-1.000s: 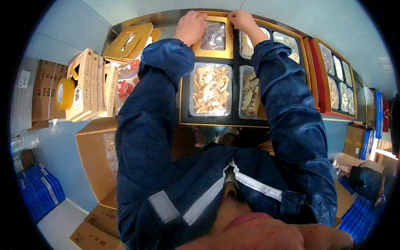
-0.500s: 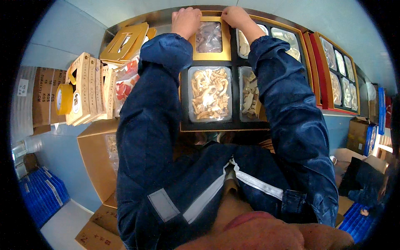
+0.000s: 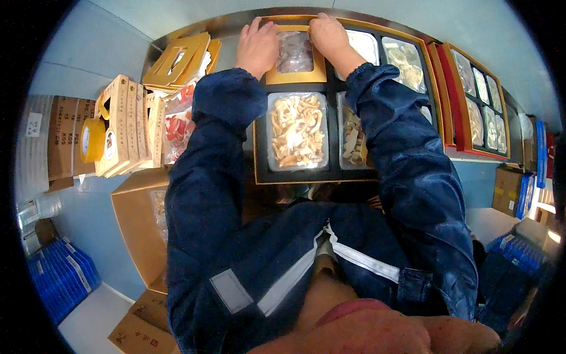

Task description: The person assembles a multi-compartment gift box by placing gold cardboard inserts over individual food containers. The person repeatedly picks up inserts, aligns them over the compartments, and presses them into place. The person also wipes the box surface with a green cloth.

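A gold card frame (image 3: 295,78) with a clear window lies over a compartment of the black-lined box (image 3: 262,178). Through its window shows a wrapped pack of dark brown dried pieces (image 3: 295,52). My left hand (image 3: 258,48) rests on the frame's upper left side, fingers stretched and slightly apart. At its upper right corner lies my right hand (image 3: 329,40), fingers outstretched and bent down at the tips. Below the frame sits a clear tray of pale dried mushrooms (image 3: 298,130). A second tray of sliced mushrooms (image 3: 352,138) is partly hidden by my right sleeve.
Left of the box stand gold card frames (image 3: 171,68), upright wooden-looking panels (image 3: 121,127) and a yellow tape roll (image 3: 93,140). Another filled box (image 3: 476,109) with red sides stands at the right. A cardboard carton (image 3: 132,218) is below left, near blue packs (image 3: 62,271).
My left hand has slid slightly left and down, its fingers spreading. My right hand has shifted a little down and left along the frame. At the far right, a dark-clothed shape has moved.
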Motion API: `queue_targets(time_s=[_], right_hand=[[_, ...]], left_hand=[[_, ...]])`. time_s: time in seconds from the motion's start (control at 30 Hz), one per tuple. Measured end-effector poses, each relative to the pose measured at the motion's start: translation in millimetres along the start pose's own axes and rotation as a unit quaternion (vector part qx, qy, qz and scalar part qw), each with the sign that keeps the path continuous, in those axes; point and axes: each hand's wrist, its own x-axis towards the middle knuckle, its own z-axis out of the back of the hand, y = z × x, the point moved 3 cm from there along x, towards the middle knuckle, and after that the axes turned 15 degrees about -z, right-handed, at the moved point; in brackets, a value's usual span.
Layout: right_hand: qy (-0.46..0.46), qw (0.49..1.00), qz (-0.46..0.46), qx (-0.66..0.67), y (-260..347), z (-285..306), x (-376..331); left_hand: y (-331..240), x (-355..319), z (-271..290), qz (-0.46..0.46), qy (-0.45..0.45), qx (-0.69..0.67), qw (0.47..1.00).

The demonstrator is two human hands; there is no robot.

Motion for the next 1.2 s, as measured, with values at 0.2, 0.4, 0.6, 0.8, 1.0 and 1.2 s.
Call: queue_targets(time_s=[0.2, 0.4, 0.6, 0.8, 1.0, 1.2], right_hand=[[0.07, 0.983, -0.006, 0.167, -54, 76, -6], [0.165, 0.961, -0.2, 0.094, -170, 208, -149], [0.14, 0.951, -0.255, 0.103, -172, 203, -225], [0.221, 0.934, -0.279, -0.004, -165, 183, -215], [0.169, 0.93, -0.316, 0.081, -187, 160, -215], [0.147, 0.863, -0.379, 0.298, -174, 170, -223]], left_hand=[[-4, -11, 16, 0.027, -0.059, -0.014, 0.998], [-88, -28, 56, -0.05, -0.013, -0.172, 0.984], [-94, -18, 30, -0.061, 0.13, -0.121, 0.982], [-91, -20, 22, -0.047, 0.179, -0.164, 0.969], [-94, -12, 66, -0.022, -0.025, -0.222, 0.975], [-207, 22, 123, 0.26, 0.025, -0.72, 0.643]])
